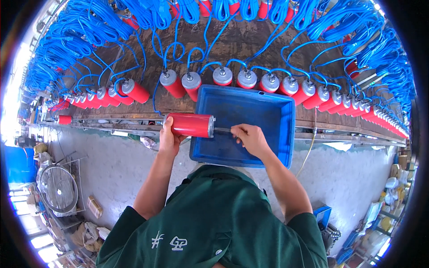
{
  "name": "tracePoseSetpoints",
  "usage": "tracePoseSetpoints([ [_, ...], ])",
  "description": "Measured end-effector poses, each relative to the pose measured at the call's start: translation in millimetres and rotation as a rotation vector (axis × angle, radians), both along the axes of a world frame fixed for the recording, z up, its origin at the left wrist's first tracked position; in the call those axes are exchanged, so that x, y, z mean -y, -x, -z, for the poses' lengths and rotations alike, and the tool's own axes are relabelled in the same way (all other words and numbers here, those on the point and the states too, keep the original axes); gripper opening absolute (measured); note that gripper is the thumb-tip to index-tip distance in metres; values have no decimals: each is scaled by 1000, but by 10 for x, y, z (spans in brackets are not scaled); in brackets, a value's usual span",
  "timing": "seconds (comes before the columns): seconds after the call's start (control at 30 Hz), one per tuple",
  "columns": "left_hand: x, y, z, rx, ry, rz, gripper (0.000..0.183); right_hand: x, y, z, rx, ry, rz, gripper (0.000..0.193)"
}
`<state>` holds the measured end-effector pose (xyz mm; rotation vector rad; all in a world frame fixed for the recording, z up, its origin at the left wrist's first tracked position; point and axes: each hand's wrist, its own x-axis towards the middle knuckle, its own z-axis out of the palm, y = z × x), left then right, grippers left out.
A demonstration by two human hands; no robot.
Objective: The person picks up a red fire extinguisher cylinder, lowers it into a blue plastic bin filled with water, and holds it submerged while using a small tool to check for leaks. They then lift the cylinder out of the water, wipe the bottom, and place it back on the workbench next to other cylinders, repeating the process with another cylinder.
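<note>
Looks mid-step: left hand [169, 137] clasps red cylinder [191, 125], right hand [251, 138] pinches thin rod [223, 129] at its end. Cabled cylinders [137, 92] on tabletop [237, 42]: done or pending unclear.

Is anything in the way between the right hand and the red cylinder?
Nothing visible blocks it; just a thin rod in the right hand spans the gap to the red cylinder.

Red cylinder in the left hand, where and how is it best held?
Probably around the red cylinder's barrel near its left end, coming from the left, as the left hand does: its body is round and lies sideways, while a thin rod runs from its right end to the right hand.
</note>
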<state>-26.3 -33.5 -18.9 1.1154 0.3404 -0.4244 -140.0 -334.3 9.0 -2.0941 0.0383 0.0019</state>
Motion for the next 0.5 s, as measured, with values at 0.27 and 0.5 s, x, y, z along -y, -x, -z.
tracePoseSetpoints([
  [0.27, -8, -12, -17, -6, -50, 7, 59, -82, 131, -39, -8, 88, 101, 54],
  [0.5, -14, -4, -12, -18, -46, 4, 57, -19, 50, 22, 1, 213, 58, 47],
])
